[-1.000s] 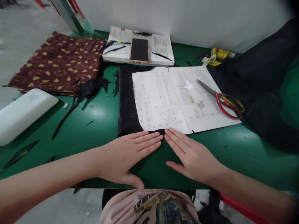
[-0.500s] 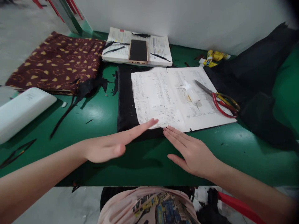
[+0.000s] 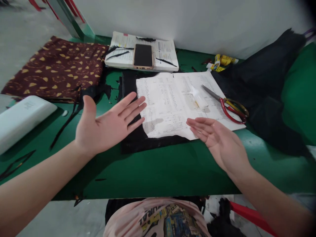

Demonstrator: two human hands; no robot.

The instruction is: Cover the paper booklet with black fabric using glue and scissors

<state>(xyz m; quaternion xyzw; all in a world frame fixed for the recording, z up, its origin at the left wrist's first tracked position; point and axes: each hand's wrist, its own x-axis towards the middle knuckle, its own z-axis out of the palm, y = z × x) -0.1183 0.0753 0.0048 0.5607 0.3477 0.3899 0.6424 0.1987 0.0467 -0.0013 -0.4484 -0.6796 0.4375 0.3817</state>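
My left hand is raised over the table with its palm turned up and fingers spread, holding nothing. My right hand is tilted above the lower edge of the printed sheets, fingers stretched out and nothing in them. Between and beyond the hands lie the white printed sheets, their left part over a black cloth that shows along the left and front edges. On the sheets rest a small clear bottle with a white tip and scissors with red and yellowish handles.
A phone lies on an open book at the back. To the left are folded maroon patterned cloth and a white oblong box-like device. Crumpled black cloth and yellow tubes sit right on the green table.
My left hand has lifted and moved left, turning its palm up with fingers spreading. My right hand has moved right and rolled so its palm shows. The view has shifted slightly.
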